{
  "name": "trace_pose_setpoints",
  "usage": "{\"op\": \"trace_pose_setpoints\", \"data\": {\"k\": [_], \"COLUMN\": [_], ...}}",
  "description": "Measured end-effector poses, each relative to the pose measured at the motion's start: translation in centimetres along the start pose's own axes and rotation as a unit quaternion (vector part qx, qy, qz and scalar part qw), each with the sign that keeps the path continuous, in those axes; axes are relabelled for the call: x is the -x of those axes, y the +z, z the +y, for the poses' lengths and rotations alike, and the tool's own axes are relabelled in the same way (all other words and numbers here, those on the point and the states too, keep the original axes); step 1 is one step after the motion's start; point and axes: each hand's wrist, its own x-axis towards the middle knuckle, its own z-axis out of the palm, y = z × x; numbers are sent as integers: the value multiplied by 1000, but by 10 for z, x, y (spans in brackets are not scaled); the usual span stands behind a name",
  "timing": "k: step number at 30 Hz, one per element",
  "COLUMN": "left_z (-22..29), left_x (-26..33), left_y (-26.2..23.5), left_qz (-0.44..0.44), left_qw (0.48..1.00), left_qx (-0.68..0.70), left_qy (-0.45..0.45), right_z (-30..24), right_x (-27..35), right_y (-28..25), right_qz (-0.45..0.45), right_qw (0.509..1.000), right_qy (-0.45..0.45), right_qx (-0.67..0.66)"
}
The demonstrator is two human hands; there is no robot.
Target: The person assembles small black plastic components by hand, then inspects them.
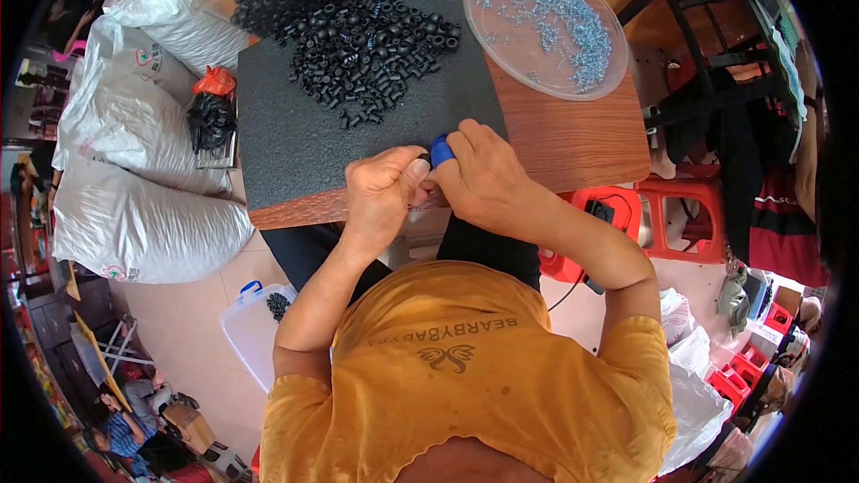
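Both hands mid-assembly: left hand [383, 190] pinching small black part [422, 159], right hand [480, 175] gripping blue tool [441, 152]. Big pile of black ferrules [376, 45] at 12 o'clock, screw tray [548, 27] at 1 — plenty left.

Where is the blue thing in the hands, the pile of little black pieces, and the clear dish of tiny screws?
Small blue tool [441, 152], head view, on its blue end between the hands.
Pile of small black plastic rings [376, 49], head view, middle of the heap.
Round clear plastic dish of silver screws [501, 58], head view, bare floor of the dish.
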Motion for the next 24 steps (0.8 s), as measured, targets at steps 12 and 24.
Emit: {"op": "trace_pose_setpoints", "data": {"k": [12, 24], "left_z": [-3, -3], "left_x": [-8, 1], "left_y": [7, 7], "left_qz": [21, 66], "left_qw": [999, 995], "left_qx": [-30, 76], "left_qy": [-36, 10], "right_z": [3, -1], "right_x": [4, -3], "right_y": [18, 4], "right_qz": [-21, -24], "right_qw": [1000, 997], "right_qy": [14, 61], "right_qx": [18, -43]}}
